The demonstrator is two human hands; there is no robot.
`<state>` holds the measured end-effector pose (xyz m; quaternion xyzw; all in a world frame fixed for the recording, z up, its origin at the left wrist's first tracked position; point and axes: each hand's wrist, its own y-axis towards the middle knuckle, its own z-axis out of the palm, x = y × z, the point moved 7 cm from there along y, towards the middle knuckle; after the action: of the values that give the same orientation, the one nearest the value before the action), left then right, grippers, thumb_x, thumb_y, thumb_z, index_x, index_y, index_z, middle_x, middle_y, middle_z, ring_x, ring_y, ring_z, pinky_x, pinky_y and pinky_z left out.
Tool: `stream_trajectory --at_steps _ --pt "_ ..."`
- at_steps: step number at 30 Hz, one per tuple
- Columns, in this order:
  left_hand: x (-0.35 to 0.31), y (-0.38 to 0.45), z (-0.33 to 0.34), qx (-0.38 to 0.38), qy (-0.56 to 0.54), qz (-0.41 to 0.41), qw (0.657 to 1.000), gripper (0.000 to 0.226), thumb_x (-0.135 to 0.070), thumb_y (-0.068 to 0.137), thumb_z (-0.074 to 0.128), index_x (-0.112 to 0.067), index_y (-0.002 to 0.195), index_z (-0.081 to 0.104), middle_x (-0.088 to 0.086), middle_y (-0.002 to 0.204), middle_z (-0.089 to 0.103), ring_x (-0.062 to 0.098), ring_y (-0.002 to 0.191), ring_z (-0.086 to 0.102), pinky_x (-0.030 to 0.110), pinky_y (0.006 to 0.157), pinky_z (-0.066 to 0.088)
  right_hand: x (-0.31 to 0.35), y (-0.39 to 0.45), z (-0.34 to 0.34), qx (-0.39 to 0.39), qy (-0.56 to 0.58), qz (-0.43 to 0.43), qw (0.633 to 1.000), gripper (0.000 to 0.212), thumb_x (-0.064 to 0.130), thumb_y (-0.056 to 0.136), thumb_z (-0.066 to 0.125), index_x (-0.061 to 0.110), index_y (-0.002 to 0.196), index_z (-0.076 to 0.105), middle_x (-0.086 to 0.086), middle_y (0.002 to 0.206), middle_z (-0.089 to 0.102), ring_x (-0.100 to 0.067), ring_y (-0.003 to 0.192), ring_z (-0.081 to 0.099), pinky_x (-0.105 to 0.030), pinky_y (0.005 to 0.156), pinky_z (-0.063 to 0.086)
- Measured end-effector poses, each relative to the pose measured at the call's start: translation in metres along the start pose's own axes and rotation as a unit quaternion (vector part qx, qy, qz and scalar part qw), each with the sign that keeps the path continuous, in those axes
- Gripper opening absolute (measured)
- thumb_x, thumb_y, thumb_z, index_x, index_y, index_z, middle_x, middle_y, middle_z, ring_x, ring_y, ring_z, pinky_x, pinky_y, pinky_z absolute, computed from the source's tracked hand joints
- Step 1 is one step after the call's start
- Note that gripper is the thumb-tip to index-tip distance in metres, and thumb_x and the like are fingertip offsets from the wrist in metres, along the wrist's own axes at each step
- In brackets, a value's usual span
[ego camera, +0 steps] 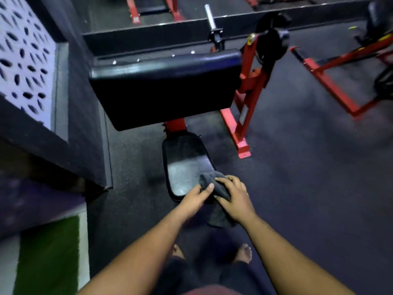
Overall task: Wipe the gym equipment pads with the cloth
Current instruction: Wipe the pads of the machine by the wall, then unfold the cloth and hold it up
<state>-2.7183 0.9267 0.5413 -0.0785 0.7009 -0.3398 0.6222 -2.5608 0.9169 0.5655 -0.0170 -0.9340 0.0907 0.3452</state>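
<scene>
I see both hands gripping the grey cloth [214, 185], left hand [194, 200] and right hand [235, 199] fingers curled round it, at the seat pad's [182, 158] near end. Beyond my fingers the big arm pad [165, 90] looms on its red frame [244, 116]; a wall [85, 124] stands left.

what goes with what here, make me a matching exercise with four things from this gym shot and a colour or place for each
Things:
1. cloth
2. seat pad
3. machine frame
4. turf strip

Descriptions:
a. red
b. green, bottom left
c. dark grey, held by both hands
d. black with a pale sheen, just beyond the hands

Pairs: 1-c, 2-d, 3-a, 4-b
</scene>
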Motion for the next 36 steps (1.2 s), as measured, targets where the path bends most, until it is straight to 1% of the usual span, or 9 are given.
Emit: stream_trajectory --at_steps 7,13,15,18,23,26,29,33,36 --pt "-0.098 -0.037 0.056 0.033 0.082 0.143 0.986 0.021 -0.002 0.097 0.063 -0.011 0.116 0.065 0.000 0.105 0.072 0.009 0.096 0.064 0.016 0.086 0.050 -0.017 -0.057 -0.080 -0.043 0.143 0.036 0.988 0.115 0.054 0.072 0.087 0.033 0.162 0.019 0.007 0.152 0.028 -0.009 0.139 0.035 -0.031 0.116 0.032" --pt "-0.165 -0.084 0.157 0.129 0.224 0.251 0.933 0.020 0.004 0.094 0.061 -0.014 0.099 0.067 -0.024 0.083 0.072 -0.013 0.082 0.061 0.011 0.082 0.045 -0.067 -0.112 -0.160 -0.059 0.189 0.094 0.976 0.071 0.051 0.086 0.077 0.034 0.148 0.047 0.014 0.146 0.043 -0.007 0.138 0.040 -0.035 0.120 0.032" --pt "-0.187 -0.096 0.189 0.107 0.290 0.310 0.899 0.016 -0.021 0.088 0.071 -0.013 0.102 0.070 -0.013 0.088 0.068 -0.004 0.087 0.061 0.022 0.083 0.046 -0.082 -0.136 -0.193 -0.100 0.212 0.068 0.970 0.056 0.057 0.076 0.079 0.035 0.125 0.063 0.010 0.130 0.063 -0.008 0.121 0.057 -0.036 0.108 0.046" --pt "-0.198 -0.089 0.229 0.086 0.476 0.334 0.809 0.069 -0.072 0.070 0.066 -0.028 0.123 0.065 -0.002 0.106 0.060 0.012 0.102 0.058 0.034 0.093 0.049 -0.108 -0.179 -0.239 -0.155 0.206 0.069 0.964 0.028 0.035 0.079 0.082 0.027 0.098 0.063 0.005 0.098 0.068 -0.008 0.090 0.061 -0.020 0.079 0.047" --pt "-0.214 -0.082 0.315 0.066 0.680 0.282 0.674 0.054 -0.064 0.071 0.079 -0.018 0.098 0.070 0.005 0.096 0.072 0.028 0.094 0.068 0.038 0.077 0.053 -0.155 -0.245 -0.300 -0.233 0.126 0.089 0.960 0.032 0.004 0.072 0.074 0.022 0.092 0.056 0.007 0.095 0.059 -0.015 0.088 0.056 -0.023 0.073 0.043" --pt "-0.228 -0.091 0.385 0.133 0.682 0.304 0.652 0.015 -0.028 0.076 0.076 -0.018 0.077 0.064 0.001 0.077 0.070 0.027 0.083 0.069 0.030 0.069 0.051 -0.186 -0.286 -0.325 -0.214 -0.024 0.124 0.969 0.036 0.012 0.074 0.071 0.027 0.099 0.051 0.010 0.102 0.054 -0.022 0.097 0.057 -0.034 0.077 0.044" --pt "-0.243 -0.105 0.453 0.233 0.613 0.343 0.673 0.021 -0.001 0.073 0.062 -0.021 0.068 0.057 -0.008 0.064 0.058 0.015 0.066 0.061 0.022 0.059 0.046 -0.224 -0.327 -0.333 -0.105 -0.197 0.188 0.956 0.044 0.038 0.082 0.074 0.032 0.119 0.051 0.006 0.127 0.051 -0.022 0.121 0.050 -0.041 0.094 0.044" --pt "-0.252 -0.128 0.544 0.321 0.563 0.484 0.588 0.033 -0.002 0.065 0.048 -0.009 0.088 0.070 -0.001 0.090 0.055 0.025 0.093 0.060 0.032 0.082 0.048 -0.251 -0.367 -0.377 -0.214 -0.024 0.193 0.957 0.071 0.036 0.085 0.079 0.038 0.146 0.042 0.009 0.154 0.038 -0.015 0.142 0.035 -0.038 0.115 0.035" --pt "-0.258 -0.141 0.598 0.387 0.467 0.518 0.604 0.039 0.003 0.061 0.048 -0.016 0.085 0.072 -0.002 0.101 0.054 0.019 0.099 0.060 0.030 0.089 0.049 -0.266 -0.381 -0.414 -0.282 0.088 0.185 0.937 0.084 0.016 0.090 0.072 0.034 0.160 0.029 0.010 0.159 0.033 -0.007 0.146 0.029 -0.024 0.119 0.024"
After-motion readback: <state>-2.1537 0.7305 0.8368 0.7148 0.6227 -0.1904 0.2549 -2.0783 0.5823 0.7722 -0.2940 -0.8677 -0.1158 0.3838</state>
